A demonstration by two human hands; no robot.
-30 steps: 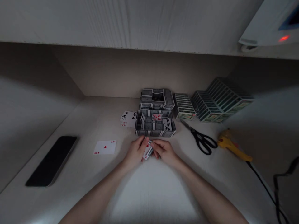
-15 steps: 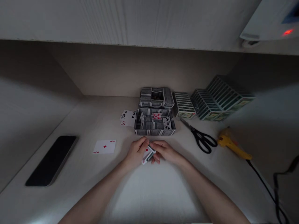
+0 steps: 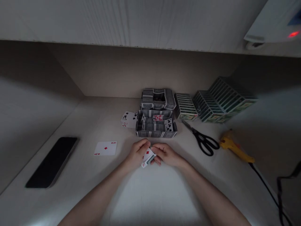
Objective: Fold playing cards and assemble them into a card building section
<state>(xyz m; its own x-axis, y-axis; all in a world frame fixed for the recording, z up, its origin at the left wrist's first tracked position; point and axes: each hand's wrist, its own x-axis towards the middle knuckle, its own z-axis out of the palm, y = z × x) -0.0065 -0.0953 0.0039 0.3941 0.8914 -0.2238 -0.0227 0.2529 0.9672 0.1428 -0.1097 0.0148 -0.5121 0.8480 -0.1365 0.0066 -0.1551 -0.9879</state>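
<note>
Between my two hands is a playing card [image 3: 147, 153] with red diamonds, one edge folded over so its dark patterned back shows. My left hand [image 3: 137, 154] grips it from the left, thumb on top. From the right, my right hand [image 3: 168, 153] pinches the folded side, with some fingers underneath. Just beyond my hands sits an open box [image 3: 156, 134] built of grey-patterned cards, with loose cards inside. To the left, an ace of diamonds [image 3: 105, 148] lies flat and face up. A few more cards [image 3: 129, 119] lie partly tucked against the box's left side.
Behind the open box stands another card-built box [image 3: 148, 99] with a square opening. Packs of cards [image 3: 186, 106] are stacked to its right. Scissors [image 3: 204, 139] and a yellow glue gun [image 3: 235, 149] with a black cord lie on the right. A phone [image 3: 52, 162] lies at left. A shelf overhangs the table.
The card between my hands has turned slightly, and more of its diamond face shows beside the folded edge. Both hands stay in nearly the same place.
</note>
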